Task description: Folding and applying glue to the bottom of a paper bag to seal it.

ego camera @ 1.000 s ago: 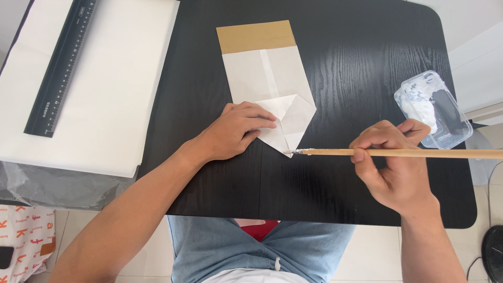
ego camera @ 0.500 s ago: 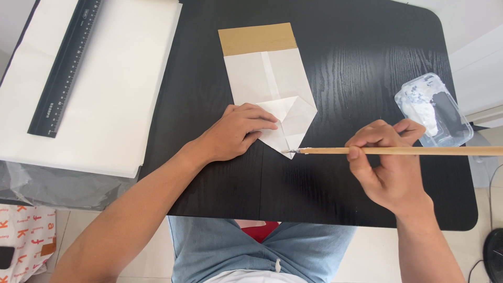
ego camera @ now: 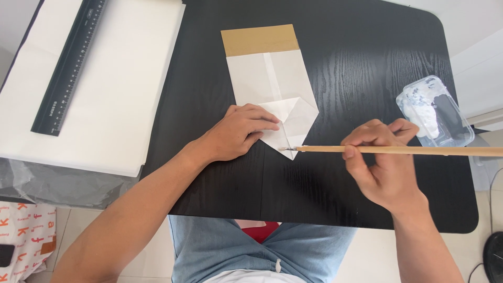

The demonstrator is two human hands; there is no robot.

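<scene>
Here, right hand (ego camera: 385, 167) gripping brush (ego camera: 398, 151), left hand (ego camera: 241, 131) flat on folded paper (ego camera: 272, 84); white paste in clear tub (ego camera: 435, 112).

Black table (ego camera: 367, 68), wood-grain surface. Large white sheet (ego camera: 120, 78) lying over table's left part. Black ruler (ego camera: 69, 66) flat on sheet, set diagonally, far end toward top edge. Clear plastic film (ego camera: 47, 183) under sheet's near edge, hanging off table. Printed bag (ego camera: 23, 236) on floor, lower left. Dark round object (ego camera: 492, 257) on floor, lower right, partly out of view. Pale floor beyond table, top right.
</scene>
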